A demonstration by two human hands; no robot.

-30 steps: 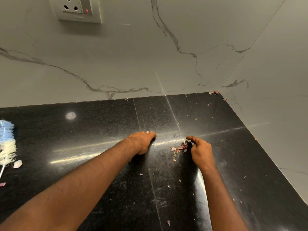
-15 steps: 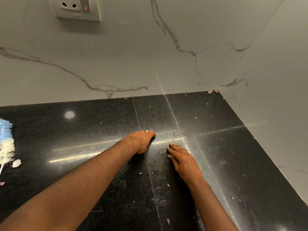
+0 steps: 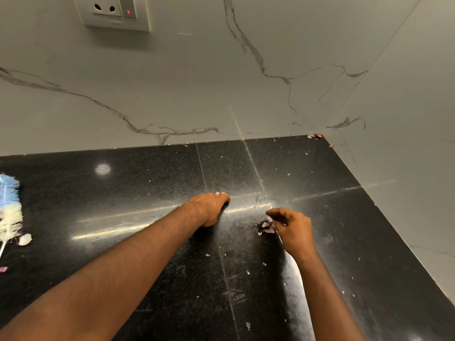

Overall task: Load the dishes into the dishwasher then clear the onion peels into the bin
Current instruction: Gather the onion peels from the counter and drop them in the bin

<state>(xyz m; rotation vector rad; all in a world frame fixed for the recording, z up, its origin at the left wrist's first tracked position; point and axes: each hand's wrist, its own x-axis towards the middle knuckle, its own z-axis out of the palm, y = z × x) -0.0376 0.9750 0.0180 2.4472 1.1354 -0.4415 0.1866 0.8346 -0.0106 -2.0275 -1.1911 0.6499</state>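
A brush (image 3: 8, 207) lies at the left edge of the black counter (image 3: 147, 183); a wall socket (image 3: 115, 12) sits at upper left. The left hand (image 3: 209, 209) rests on the counter at centre frame, fingers curled under, its hold not visible. The right hand (image 3: 293, 228), fingers curled, touches the peels (image 3: 267, 227) heaped at its fingertips, right of centre; scattered flakes lie below.

Black granite counter (image 3: 147, 193) meets grey veined marble walls (image 3: 197, 82).

Both hands sit mid-bench (image 3: 147, 188), left hand (image 3: 209, 207) just left of the right hand (image 3: 293, 230). Small onion peels pile (image 3: 267, 227) between them, touching the right. Brush (image 3: 9, 207) far left, socket (image 3: 115, 12) on the wall behind.
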